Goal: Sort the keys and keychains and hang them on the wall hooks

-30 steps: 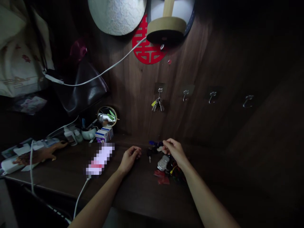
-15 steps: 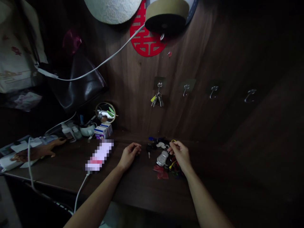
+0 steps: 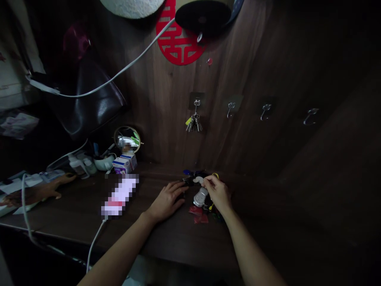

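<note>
A small pile of keys and trinkets lies on the dark wooden shelf. In it are a silver oval fob (image 3: 200, 197), a pale flat rounded piece (image 3: 198, 180), dark keys (image 3: 188, 181), a blue item (image 3: 187, 172) and red packets (image 3: 199, 215). My left hand (image 3: 169, 200) rests palm down at the pile's left side, fingers stretched toward the dark keys. Over the right side, my right hand (image 3: 219, 194) has thumb and forefinger pinched together by the pale piece's edge. What the pinch holds is too small to make out.
A bunch of keys (image 3: 194, 123) hangs from a wall hook, with further hooks (image 3: 230, 109) to its right. Left on the shelf are a phone (image 3: 120, 195) on a white cable, small boxes (image 3: 125, 163), a round mirror (image 3: 127, 140) and an animal figure (image 3: 44, 188).
My left hand has moved right to the pile and its fingers have straightened. My right hand has shifted slightly left, to the pale piece. The view has tilted a little.
</note>
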{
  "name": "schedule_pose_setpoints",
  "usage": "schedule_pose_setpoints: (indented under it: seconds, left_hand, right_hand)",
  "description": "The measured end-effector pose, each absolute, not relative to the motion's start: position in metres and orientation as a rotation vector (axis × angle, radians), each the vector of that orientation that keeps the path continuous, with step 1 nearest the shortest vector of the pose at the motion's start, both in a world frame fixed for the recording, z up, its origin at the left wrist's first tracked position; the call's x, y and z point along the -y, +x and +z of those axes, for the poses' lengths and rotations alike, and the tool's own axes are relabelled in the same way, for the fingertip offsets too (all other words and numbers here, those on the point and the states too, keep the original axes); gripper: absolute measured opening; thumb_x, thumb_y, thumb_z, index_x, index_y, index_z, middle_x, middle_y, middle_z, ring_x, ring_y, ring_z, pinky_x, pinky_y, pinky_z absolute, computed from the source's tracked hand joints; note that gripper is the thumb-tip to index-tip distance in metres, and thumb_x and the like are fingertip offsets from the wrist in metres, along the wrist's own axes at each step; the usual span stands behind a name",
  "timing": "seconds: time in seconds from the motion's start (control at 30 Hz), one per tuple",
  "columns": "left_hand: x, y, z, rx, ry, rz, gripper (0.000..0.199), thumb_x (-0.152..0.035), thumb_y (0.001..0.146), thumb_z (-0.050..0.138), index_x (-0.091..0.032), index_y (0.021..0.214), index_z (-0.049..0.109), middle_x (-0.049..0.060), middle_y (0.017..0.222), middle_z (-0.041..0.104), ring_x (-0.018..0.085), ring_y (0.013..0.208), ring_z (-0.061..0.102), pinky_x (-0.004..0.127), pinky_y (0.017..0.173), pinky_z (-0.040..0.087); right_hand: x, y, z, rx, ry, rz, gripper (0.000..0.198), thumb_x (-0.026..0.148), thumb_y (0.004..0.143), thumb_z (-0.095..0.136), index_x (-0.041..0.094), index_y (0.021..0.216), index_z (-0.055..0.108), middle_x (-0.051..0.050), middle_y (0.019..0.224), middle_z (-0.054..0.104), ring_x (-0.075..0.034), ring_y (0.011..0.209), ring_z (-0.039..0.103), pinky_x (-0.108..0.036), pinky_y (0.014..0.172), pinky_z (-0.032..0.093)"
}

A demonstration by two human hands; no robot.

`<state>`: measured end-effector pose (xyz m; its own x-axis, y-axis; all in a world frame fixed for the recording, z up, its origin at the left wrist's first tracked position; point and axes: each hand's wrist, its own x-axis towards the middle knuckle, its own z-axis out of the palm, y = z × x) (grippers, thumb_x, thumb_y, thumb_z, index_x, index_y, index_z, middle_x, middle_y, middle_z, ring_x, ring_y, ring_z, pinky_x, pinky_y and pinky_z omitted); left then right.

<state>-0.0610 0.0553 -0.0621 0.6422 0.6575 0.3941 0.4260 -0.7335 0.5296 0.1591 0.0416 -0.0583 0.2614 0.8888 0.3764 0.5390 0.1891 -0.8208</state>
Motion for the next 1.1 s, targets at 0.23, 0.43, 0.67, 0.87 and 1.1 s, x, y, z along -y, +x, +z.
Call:
schedule_pose_setpoints:
  seconds: [0.23, 0.43, 0.67, 0.87, 1.1]
  left_hand:
    - [-0.056, -0.058, -0.066, -0.961, 2.692, 0.645, 0.037, -0.039, 0.089, 0.042, -0.027, 0.123, 0.049, 0.002, 0.138, 0.044, 0.022, 0.132, 0.029, 0.043, 0.104, 0.029]
    - [-0.059, -0.06, -0.062, -1.13, 2.617, 0.77, 0.022, -0.03, 0.088, 0.045, -0.023, 0.1, 0.062, 0.004, 0.122, 0.058, 0.022, 0.119, 0.047, 0.04, 0.097, 0.039]
    - [-0.07, -0.067, -0.072, -1.069, 2.511, 0.945, 0.02, -0.019, 0.087, 0.045, -0.02, 0.091, 0.065, 0.006, 0.105, 0.066, 0.019, 0.099, 0.059, 0.033, 0.088, 0.046]
    - [-0.073, -0.07, -0.075, -1.055, 2.505, 1.031, 0.019, -0.022, 0.088, 0.046, -0.02, 0.089, 0.065, 0.006, 0.095, 0.066, 0.018, 0.09, 0.059, 0.032, 0.084, 0.047]
    - [-0.072, -0.075, -0.072, -1.17, 2.528, 0.994, 0.02, -0.02, 0.087, 0.045, -0.02, 0.087, 0.065, 0.005, 0.091, 0.065, 0.019, 0.086, 0.057, 0.033, 0.083, 0.046]
  right_hand:
    - [-0.043, 0.154, -0.06, 1.7, -1.475, 0.224, 0.019, 0.032, 0.083, 0.046, 0.025, 0.086, 0.064, -0.001, 0.083, 0.07, -0.019, 0.084, 0.064, -0.029, 0.073, 0.045]
    - [-0.045, 0.158, -0.064, 1.756, -1.553, 0.158, 0.021, 0.032, 0.085, 0.045, 0.025, 0.084, 0.064, -0.002, 0.077, 0.069, -0.019, 0.077, 0.064, -0.03, 0.072, 0.045]
    - [-0.04, 0.157, -0.053, 1.758, -1.603, 0.192, 0.021, 0.032, 0.084, 0.044, 0.024, 0.081, 0.063, 0.0, 0.069, 0.07, -0.018, 0.07, 0.064, -0.026, 0.064, 0.043]
    - [-0.035, 0.161, -0.046, 1.711, -1.692, 0.279, 0.023, 0.034, 0.085, 0.042, 0.025, 0.081, 0.063, 0.004, 0.064, 0.068, -0.015, 0.061, 0.063, -0.023, 0.058, 0.04]
    - [-0.031, 0.176, -0.043, 1.634, -1.788, 0.212, 0.024, 0.036, 0.084, 0.043, 0.028, 0.083, 0.065, 0.004, 0.061, 0.067, -0.015, 0.063, 0.062, -0.023, 0.063, 0.04]
